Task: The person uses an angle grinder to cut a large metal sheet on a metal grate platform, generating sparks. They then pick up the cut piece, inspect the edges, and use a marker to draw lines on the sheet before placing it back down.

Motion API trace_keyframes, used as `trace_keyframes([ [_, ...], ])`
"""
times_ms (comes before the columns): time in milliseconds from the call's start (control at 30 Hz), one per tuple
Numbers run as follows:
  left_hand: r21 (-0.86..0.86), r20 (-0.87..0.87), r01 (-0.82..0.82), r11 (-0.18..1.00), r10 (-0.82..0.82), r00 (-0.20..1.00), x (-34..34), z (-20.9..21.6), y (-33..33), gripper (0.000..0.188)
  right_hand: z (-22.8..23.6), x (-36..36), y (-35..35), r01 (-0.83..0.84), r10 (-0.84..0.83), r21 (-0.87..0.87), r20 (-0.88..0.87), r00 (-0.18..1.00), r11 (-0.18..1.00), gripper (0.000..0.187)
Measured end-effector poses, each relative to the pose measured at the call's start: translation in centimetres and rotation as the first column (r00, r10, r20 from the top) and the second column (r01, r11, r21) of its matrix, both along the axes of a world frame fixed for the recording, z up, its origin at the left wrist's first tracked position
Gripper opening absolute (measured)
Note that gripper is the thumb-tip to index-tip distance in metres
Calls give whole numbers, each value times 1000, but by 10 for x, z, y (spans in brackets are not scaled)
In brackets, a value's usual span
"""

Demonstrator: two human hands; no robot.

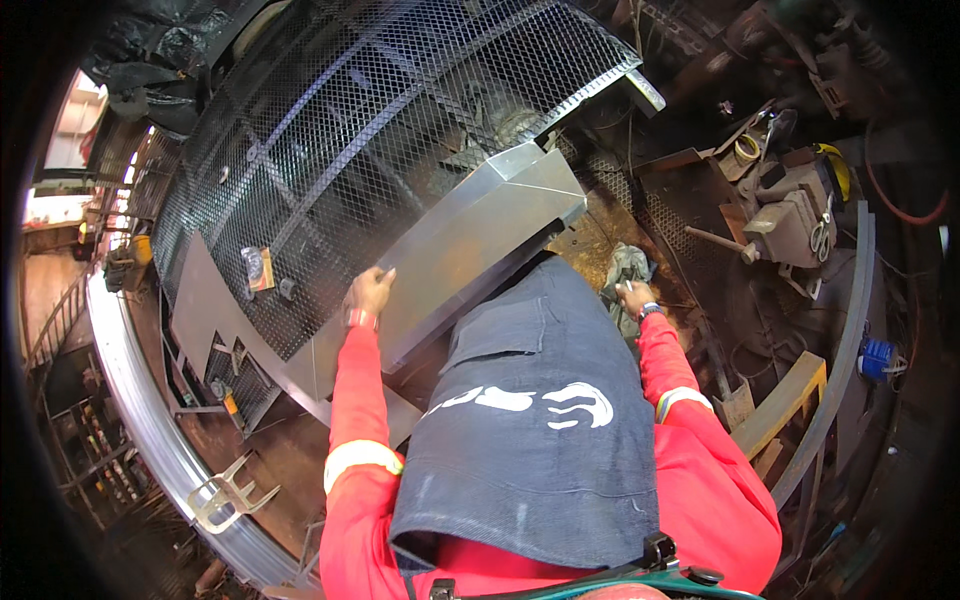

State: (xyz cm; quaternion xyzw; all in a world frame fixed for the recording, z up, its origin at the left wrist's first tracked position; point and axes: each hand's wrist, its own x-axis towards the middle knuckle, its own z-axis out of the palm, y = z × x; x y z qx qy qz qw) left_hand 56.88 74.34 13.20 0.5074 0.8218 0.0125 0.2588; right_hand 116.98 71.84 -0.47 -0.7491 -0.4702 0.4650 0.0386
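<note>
A long folded sheet-metal piece (455, 250) lies aslant in front of me, along the near edge of a large expanded-metal mesh panel (330, 130). My left hand (368, 296) is closed at its far edge, thumb toward the metal; the fingertips are partly hidden. Out to the right, my right hand (634, 298) grips a crumpled grey-green rag (628, 264), which hangs beside the metal piece without touching it. Red sleeves with reflective bands cover both arms, and a dark apron (540, 400) covers my front.
A bench vise (785, 225) with scissors (821, 238) and a tape roll (746, 148) stands at the right. A curved metal strip (850, 310) runs past it. At lower left, a metal clamp (228, 497) rests by shiny long metal stock (150, 420). A small box (260, 268) sits on the mesh.
</note>
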Motion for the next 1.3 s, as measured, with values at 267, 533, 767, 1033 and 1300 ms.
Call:
trace_keyframes([
  [267,38,-232,129,991,-117,966,32,-82,54,63,-32,77,-129,-8,30,-81,273,962,997,38],
  [533,316,-65,-136,939,165,984,28,-45,-69,48,-120,89,-89,-347,335,-113,-118,935,931,29],
  [767,101,202,-719,687,694,691,84,-109,-364,32,-59,-96,94,-829,814,-48,-162,557,558,21],
  [1033,-47,204,-981,188,963,175,228,-96,-475,31,64,-365,163,-898,892,39,-137,431,439,29],
  [1300,-202,608,-822,533,726,321,198,-197,-490,43,11,-522,205,-970,897,241,436,75,-36,39],
])
